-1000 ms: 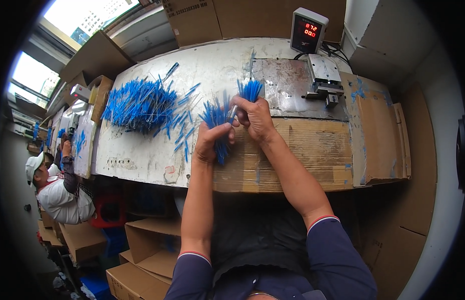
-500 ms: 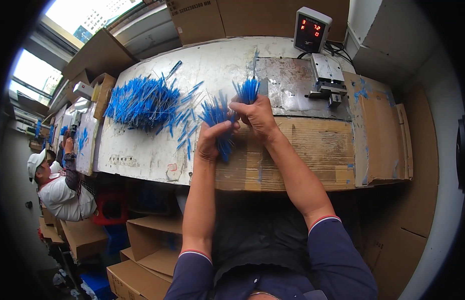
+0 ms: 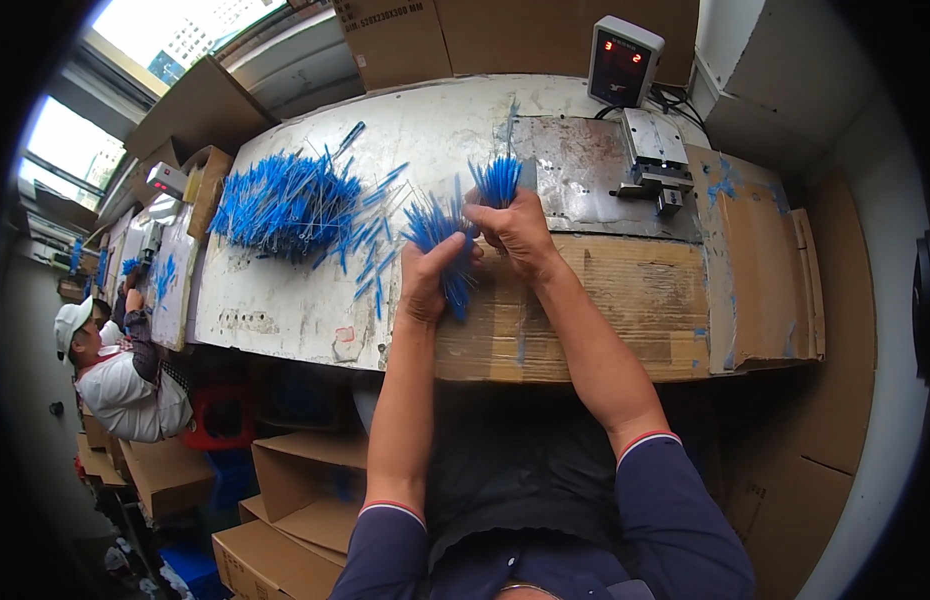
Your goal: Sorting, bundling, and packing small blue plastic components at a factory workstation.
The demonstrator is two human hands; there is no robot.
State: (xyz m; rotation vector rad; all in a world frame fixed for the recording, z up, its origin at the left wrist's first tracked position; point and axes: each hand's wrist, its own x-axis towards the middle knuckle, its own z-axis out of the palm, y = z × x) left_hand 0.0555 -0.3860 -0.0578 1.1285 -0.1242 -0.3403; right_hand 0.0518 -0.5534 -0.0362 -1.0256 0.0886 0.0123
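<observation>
My left hand (image 3: pixel 425 280) is closed round a loose bunch of thin blue sticks with fine wire-like ends (image 3: pixel 455 287), which point several ways above and below the fist. Just right of it, my right hand (image 3: pixel 515 230) grips a neater bundle of blue sticks (image 3: pixel 497 182), their blue ends fanned upward. The two hands nearly meet over the table's front half; the fingertips between them are partly hidden. To the left lies a big heap of the same blue sticks (image 3: pixel 285 208), with several loose ones (image 3: pixel 375 235) scattered between heap and left hand.
A metal plate with a small clamp-like fixture (image 3: pixel 657 165) is at the right. Behind it stands a display box with red digits (image 3: pixel 625 62). Flattened cardboard (image 3: pixel 605 305) covers the front of the table. Open cartons (image 3: pixel 305 490) stand below left; a co-worker (image 3: pixel 125 385) sits far left.
My left hand has shifted very slightly right and up with its bunch. The right hand is almost where it was. The red digits on the display box are different.
</observation>
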